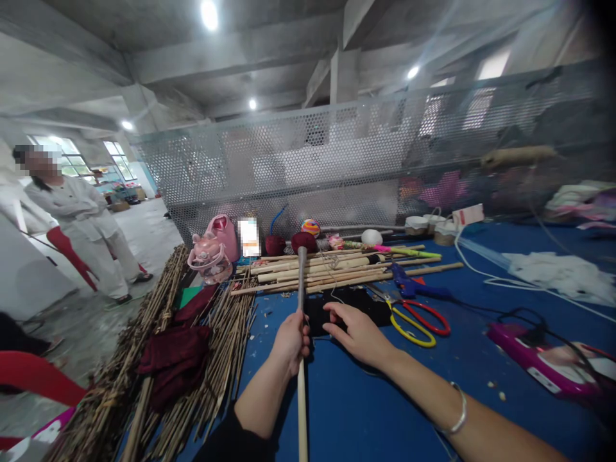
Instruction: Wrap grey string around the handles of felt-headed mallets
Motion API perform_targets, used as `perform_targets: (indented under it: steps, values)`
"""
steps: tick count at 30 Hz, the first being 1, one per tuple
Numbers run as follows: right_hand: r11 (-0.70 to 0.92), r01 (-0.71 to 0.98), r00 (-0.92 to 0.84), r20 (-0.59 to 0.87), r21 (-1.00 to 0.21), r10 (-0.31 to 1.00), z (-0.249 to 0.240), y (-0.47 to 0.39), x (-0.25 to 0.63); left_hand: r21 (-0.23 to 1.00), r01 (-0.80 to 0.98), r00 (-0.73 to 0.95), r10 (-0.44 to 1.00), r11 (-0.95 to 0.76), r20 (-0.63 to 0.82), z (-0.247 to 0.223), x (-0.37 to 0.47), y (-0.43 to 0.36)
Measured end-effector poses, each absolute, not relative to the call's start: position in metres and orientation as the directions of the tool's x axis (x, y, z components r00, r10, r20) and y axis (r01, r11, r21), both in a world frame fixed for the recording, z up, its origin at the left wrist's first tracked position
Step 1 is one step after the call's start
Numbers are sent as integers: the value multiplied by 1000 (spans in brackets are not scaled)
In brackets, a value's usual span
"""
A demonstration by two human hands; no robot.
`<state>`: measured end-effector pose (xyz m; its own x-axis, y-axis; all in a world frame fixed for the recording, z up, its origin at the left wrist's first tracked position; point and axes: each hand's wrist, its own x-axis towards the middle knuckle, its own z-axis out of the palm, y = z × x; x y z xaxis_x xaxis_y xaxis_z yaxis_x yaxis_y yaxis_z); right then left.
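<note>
My left hand (292,342) is wrapped round a long pale wooden stick (302,417) that points away from me. Its upper part (301,279) is covered in grey, and its far end overlaps a dark red ball (304,242); whether they are joined I cannot tell. To the right, my right hand (353,330) hovers with fingers bent and thumb apart from the index finger. Nothing shows clearly between them. A thin thread (338,298) runs near its fingertips, above black cloth (356,311). Scissors (418,322) with red and yellow handles lie beside that cloth.
Pale sticks (332,269) lie across the blue table (356,410). Bundled twigs (226,353) and maroon cloth (176,359) are at left, a blue glue gun (416,285) and a purple device (543,359) at right. A perforated metal screen (289,160) stands behind; a person (79,212) stands left.
</note>
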<state>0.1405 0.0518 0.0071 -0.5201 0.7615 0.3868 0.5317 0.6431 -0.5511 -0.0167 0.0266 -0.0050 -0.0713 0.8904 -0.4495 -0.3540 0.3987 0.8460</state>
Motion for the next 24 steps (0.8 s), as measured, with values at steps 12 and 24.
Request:
perform_targets:
  steps: [12,24]
  values:
    - [502,347,-400,360,-792,843,-4,55,133,871,-349,-93,911,347,-401,-8,-11,29]
    - [-195,-35,-473,-156,-980,867,2,70,81,976,46,-191,961,212,-200,-7,-19,37]
